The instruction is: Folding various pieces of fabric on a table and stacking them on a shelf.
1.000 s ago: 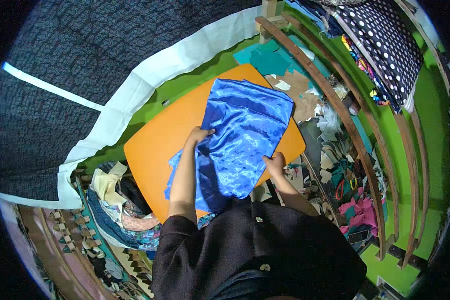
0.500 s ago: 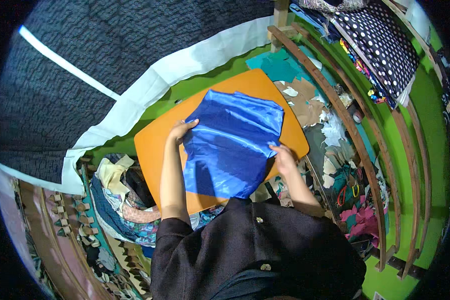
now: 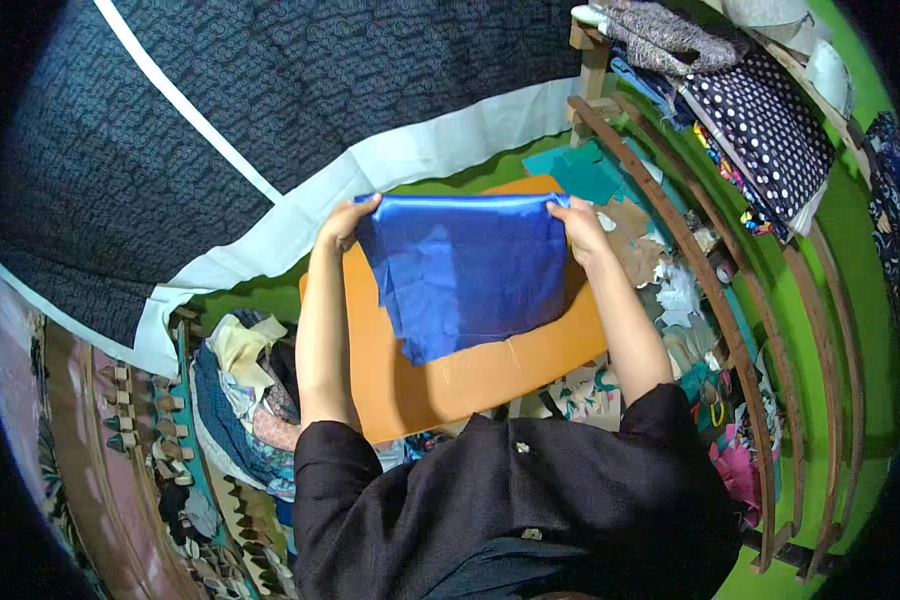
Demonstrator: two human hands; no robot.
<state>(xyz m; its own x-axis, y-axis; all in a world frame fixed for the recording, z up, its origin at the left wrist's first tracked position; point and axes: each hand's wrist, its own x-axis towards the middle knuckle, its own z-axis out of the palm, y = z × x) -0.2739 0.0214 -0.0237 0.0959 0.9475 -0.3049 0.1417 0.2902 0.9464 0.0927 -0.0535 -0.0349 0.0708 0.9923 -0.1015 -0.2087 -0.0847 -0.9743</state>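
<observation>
A piece of shiny blue satin fabric (image 3: pixel 470 270) hangs between my two hands over an orange tabletop (image 3: pixel 560 350). My left hand (image 3: pixel 346 222) is closed on its upper left corner, the thumb on top. At the upper right corner, my right hand (image 3: pixel 580 225) pinches the cloth in the same way. The top edge is stretched nearly straight between them. Below, the layers fall unevenly, with the lower left side stepping inward. I cannot tell whether the bottom edge touches the tabletop.
Cloth bundles (image 3: pixel 250 400) lie left of the table, beside a rack of shoes (image 3: pixel 175 440). Curved-looking wooden rails (image 3: pixel 690 240) run along the right, with scraps (image 3: pixel 675 295) beneath them. Folded polka-dot fabric (image 3: pixel 770 130) rests at upper right. A dark patterned cloth (image 3: pixel 320 90) spans the far left.
Both hands have moved to the cloth's far corners and lifted it. The fabric, spread over the tabletop before, now hangs from a taut top edge. The view has shifted slightly.
</observation>
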